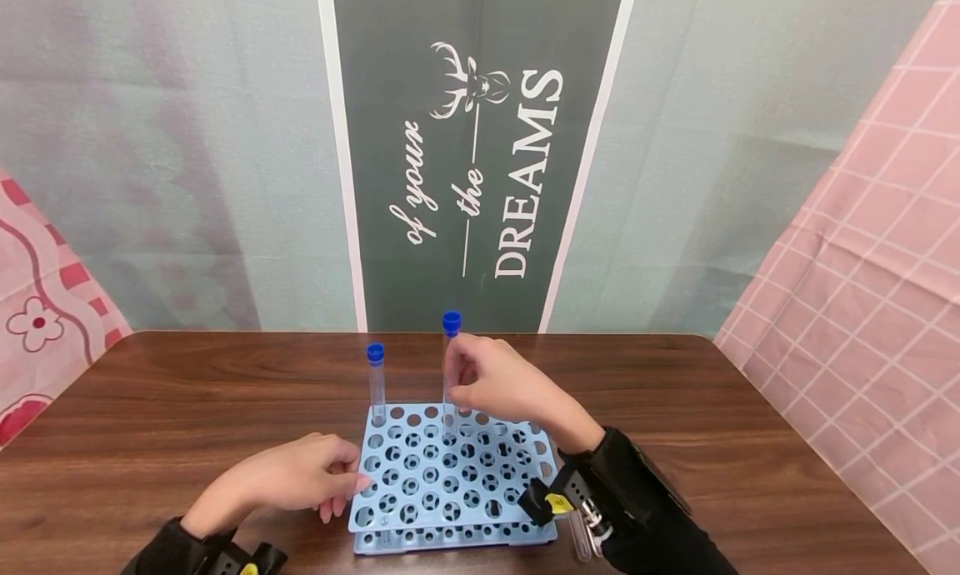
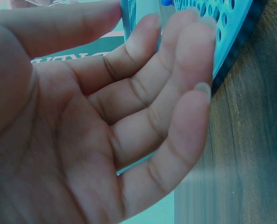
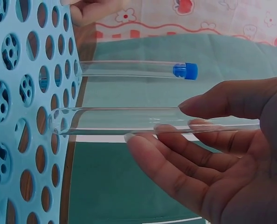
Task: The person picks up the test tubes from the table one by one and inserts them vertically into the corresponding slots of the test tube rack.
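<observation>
A light blue test tube rack (image 1: 450,492) with rows of round holes stands on the table. My right hand (image 1: 495,379) pinches a clear test tube with a blue cap (image 1: 451,323) between thumb and fingers. That tube is upright, and its rounded bottom (image 3: 59,122) is right at the rack's holed top. Another blue-capped test tube (image 1: 377,383) stands in the rack's back left corner hole. My left hand (image 1: 300,473) holds the rack's left edge, thumb on top and fingers beside and below it; in the left wrist view the rack (image 2: 231,28) shows past the fingertips.
Clear tubes (image 1: 581,535) lie on the table right of the rack, partly hidden by the right wrist's camera strap (image 1: 562,500). The brown wooden table (image 1: 225,392) ends at a hanging grey-green cloth (image 1: 480,300); a pink checked cloth (image 1: 862,308) hangs at the right.
</observation>
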`<state>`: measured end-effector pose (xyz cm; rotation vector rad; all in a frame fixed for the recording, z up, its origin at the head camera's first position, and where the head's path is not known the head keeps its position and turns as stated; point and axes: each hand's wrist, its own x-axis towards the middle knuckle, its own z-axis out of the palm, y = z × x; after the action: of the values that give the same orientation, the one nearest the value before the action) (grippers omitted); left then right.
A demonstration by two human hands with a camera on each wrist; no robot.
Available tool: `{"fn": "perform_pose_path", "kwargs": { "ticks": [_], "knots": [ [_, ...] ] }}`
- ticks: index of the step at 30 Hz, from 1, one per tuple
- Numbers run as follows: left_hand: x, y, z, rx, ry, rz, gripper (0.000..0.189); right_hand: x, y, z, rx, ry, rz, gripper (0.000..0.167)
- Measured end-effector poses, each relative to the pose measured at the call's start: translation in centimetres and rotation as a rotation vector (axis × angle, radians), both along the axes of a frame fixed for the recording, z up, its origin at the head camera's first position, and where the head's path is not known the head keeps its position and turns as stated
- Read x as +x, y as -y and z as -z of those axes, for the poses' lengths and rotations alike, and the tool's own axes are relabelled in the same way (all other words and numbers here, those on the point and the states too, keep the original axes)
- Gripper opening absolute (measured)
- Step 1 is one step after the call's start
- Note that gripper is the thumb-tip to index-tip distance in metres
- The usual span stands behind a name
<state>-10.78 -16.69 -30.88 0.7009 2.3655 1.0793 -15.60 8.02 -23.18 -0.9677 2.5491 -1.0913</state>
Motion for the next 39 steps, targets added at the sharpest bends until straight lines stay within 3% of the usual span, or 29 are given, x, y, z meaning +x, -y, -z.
{"fn": "perform_pose_path", "kwargs": {
  "ticks": [24, 39],
  "knots": [
    [0.0, 0.0, -0.1, 0.010, -0.016, 0.008, 0.027, -0.3, 2.0, 0.3, 0.023, -0.095, -0.023, 0.012],
    [0.0, 0.0, -0.1, 0.013, -0.015, 0.011, 0.026, -0.1, 2.7, 0.3, 0.032, -0.069, -0.022, 0.011]
  ]
}}
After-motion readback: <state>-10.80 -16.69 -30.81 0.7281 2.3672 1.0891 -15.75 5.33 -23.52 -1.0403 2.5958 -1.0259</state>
